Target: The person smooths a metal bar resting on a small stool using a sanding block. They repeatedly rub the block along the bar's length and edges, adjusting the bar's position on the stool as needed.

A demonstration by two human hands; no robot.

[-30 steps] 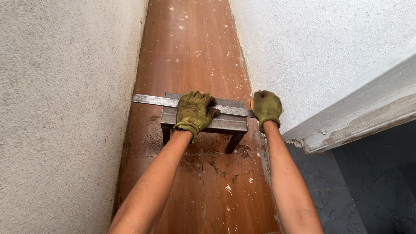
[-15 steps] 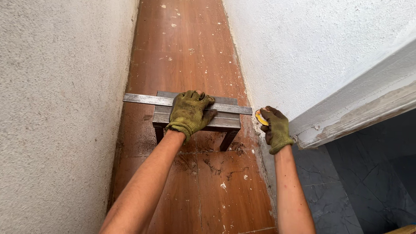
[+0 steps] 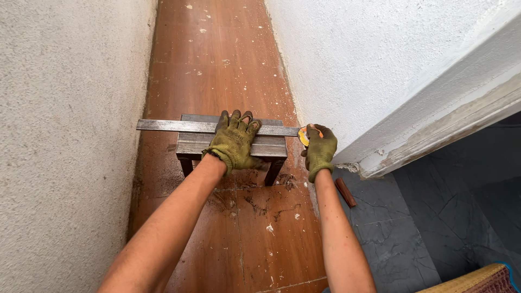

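Observation:
A long flat metal bar [image 3: 173,126] lies across a small dark stool [image 3: 190,146] that stands on the brown tiled floor [image 3: 217,65]. My left hand [image 3: 234,142], in an olive work glove, presses flat on the bar and the stool top. At the bar's right end my right hand [image 3: 320,151], also gloved, grips a small yellow tape measure [image 3: 305,135].
A rough plaster wall [image 3: 65,135] runs close on the left and a white wall [image 3: 369,65] on the right, leaving a narrow corridor. Dark grey tiles [image 3: 412,228] lie at lower right, with a short brown stick [image 3: 345,192] on them. A woven edge [image 3: 477,279] shows at the bottom right corner.
My right hand came off the bar's right end, dropped lower, then returned to the bar's end holding the yellow tape measure. My left hand stayed pressed on the bar.

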